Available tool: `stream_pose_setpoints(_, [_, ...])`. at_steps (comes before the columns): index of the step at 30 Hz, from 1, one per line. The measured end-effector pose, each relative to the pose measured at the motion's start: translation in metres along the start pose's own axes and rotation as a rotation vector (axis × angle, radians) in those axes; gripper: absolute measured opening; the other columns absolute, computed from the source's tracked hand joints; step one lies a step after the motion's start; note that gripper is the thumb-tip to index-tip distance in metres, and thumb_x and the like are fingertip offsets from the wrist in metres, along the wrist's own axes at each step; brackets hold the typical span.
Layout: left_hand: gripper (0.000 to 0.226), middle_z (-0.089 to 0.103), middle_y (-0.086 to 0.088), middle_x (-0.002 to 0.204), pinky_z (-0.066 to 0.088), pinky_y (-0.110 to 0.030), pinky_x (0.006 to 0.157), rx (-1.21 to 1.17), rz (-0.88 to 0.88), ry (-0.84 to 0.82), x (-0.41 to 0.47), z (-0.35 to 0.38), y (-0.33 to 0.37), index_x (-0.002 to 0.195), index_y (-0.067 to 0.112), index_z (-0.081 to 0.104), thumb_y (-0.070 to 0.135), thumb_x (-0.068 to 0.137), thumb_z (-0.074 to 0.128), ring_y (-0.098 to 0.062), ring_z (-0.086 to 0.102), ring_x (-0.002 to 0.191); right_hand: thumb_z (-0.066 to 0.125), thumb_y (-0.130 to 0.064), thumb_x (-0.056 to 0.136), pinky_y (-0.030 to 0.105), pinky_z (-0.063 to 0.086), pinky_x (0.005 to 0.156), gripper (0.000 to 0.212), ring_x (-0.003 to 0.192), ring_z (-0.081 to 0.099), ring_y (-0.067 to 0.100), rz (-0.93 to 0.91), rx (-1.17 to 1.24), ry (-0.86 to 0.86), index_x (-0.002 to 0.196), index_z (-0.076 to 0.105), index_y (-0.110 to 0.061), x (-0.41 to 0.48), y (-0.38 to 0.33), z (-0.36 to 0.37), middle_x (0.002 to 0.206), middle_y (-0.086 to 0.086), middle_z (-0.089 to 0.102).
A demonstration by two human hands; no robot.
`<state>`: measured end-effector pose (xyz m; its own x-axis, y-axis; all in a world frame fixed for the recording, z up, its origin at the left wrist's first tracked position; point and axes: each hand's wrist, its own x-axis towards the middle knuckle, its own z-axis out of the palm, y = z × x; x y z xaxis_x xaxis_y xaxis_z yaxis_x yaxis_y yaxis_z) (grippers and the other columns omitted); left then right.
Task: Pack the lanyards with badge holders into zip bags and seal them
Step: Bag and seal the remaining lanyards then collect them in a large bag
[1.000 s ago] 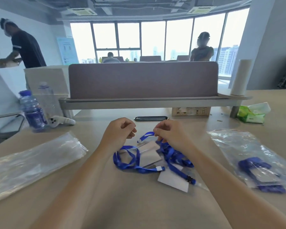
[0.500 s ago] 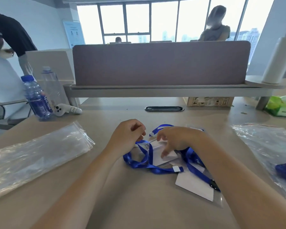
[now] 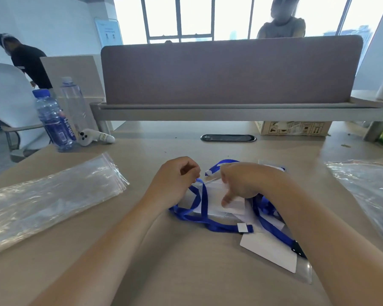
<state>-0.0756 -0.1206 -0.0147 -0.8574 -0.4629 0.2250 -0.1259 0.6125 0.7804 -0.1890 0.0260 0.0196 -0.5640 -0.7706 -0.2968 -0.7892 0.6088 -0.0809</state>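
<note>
Early stage: lanyards (image 3: pixel 202 202) lie loose mid-tabletop (image 3: pixel 186 272), none bagged. Left hand (image 3: pixel 175 180) fingers are curled, apparently pinching a strap. Right hand (image 3: pixel 241 182) pinches a badge holder (image 3: pixel 212 206), thumb down. Empty zip bags (image 3: pixel 53 195) at left are untouched. Bagging and sealing remain.

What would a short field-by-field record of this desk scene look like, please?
Left hand: pinches the edge of the clear sleeve
Right hand: grips the same sleeve, thumb on its white card
Blue lanyards: loose, tangled around the sleeve
Second badge holder: flat on the desk, nearer the person
Empty zip bags: stacked to the left
Right zip bag: at the frame edge, contents unclear
Packing: nothing here visibly sealed; whether the sleeve is bag or holder cannot be told
</note>
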Motion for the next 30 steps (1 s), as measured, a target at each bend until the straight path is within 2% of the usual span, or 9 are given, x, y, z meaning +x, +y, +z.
stream_pose_setpoints(5, [0.012,0.069,0.014,0.093,0.056,-0.028,0.077,0.006,-0.011,0.019,-0.001,0.001,-0.001,0.091,0.032,0.063,0.024,0.098,0.057,-0.011,0.068,0.087,0.059,-0.021,0.095,0.028,0.041,0.07,0.016,0.089,0.055,0.018,-0.034,0.084,0.298,0.109,0.052,-0.018,0.006,0.008,-0.005,0.103,0.0,0.06])
stream_pose_setpoints(10, [0.014,0.064,0.011,0.107,0.053,-0.024,0.067,-0.084,-0.043,0.073,-0.002,0.0,0.001,0.111,0.027,0.059,0.028,0.097,0.059,-0.013,0.067,0.091,0.049,-0.012,0.097,0.031,0.048,0.074,0.016,0.087,0.056,0.015,-0.012,0.171,0.477,0.106,0.05,-0.025,0.002,0.016,-0.013,0.102,-0.007,0.06])
stream_pose_setpoints(15, [0.045,0.058,0.012,0.12,0.06,-0.037,0.083,-0.227,-0.048,0.115,-0.006,-0.004,0.012,0.129,0.028,0.048,0.039,0.09,0.069,-0.008,0.063,0.1,0.057,-0.019,0.096,0.021,0.046,0.071,0.009,0.087,0.057,0.006,-0.118,0.402,0.591,0.1,0.057,-0.027,-0.013,0.006,-0.025,0.097,-0.013,0.062])
stream_pose_setpoints(18, [0.036,0.066,0.006,0.105,0.061,-0.031,0.07,-0.258,-0.077,0.071,-0.01,-0.014,0.02,0.119,0.026,0.054,0.039,0.089,0.07,-0.01,0.071,0.078,0.062,-0.02,0.094,0.019,0.047,0.074,0.007,0.087,0.059,0.004,-0.19,0.502,0.601,0.098,0.061,-0.026,-0.022,-0.005,-0.022,0.094,-0.013,0.064])
stream_pose_setpoints(20, [0.019,0.07,-0.004,0.096,0.062,-0.037,0.068,-0.24,-0.066,0.017,-0.012,-0.019,0.022,0.106,0.014,0.063,0.029,0.094,0.066,-0.008,0.072,0.066,0.063,-0.02,0.093,0.021,0.048,0.077,0.009,0.088,0.06,0.005,-0.204,0.554,0.609,0.099,0.06,-0.026,-0.026,-0.009,-0.017,0.094,-0.012,0.065])
stream_pose_setpoints(22, [0.018,0.069,-0.013,0.093,0.062,-0.045,0.072,-0.221,-0.043,-0.014,-0.015,-0.019,0.023,0.096,0.005,0.065,0.023,0.098,0.06,-0.009,0.073,0.065,0.066,-0.021,0.092,0.021,0.048,0.078,0.017,0.09,0.061,0.005,-0.182,0.64,0.656,0.104,0.057,-0.027,-0.029,-0.009,-0.011,0.096,-0.012,0.064])
stream_pose_setpoints(25, [0.024,0.067,-0.014,0.09,0.062,-0.045,0.073,-0.178,-0.028,0.066,-0.017,-0.02,0.022,0.093,0.004,0.063,0.025,0.101,0.055,-0.009,0.072,0.065,0.075,-0.027,0.085,0.023,0.05,0.082,0.039,0.094,0.06,0.005,-0.044,0.788,0.757,0.115,0.051,-0.025,-0.034,-0.002,-0.001,0.102,-0.012,0.061])
stream_pose_setpoints(27, [0.025,0.066,-0.016,0.094,0.062,-0.03,0.07,-0.194,-0.03,0.163,-0.017,-0.02,0.021,0.096,0.003,0.061,0.025,0.102,0.052,-0.004,0.07,0.062,0.077,-0.033,0.082,0.024,0.049,0.08,0.035,0.092,0.059,0.007,0.053,0.702,0.682,0.108,0.056,-0.024,-0.04,0.005,0.004,0.099,-0.011,0.061])
stream_pose_setpoints(30, [0.015,0.064,0.003,0.094,0.052,-0.01,0.053,-0.276,-0.053,0.192,-0.018,-0.019,0.022,0.103,0.016,0.057,0.026,0.104,0.046,0.006,0.067,0.058,0.074,-0.037,0.084,0.019,0.042,0.068,0.016,0.083,0.059,0.005,0.015,0.442,0.337,0.092,0.067,-0.026,-0.054,0.007,0.015,0.088,-0.014,0.063])
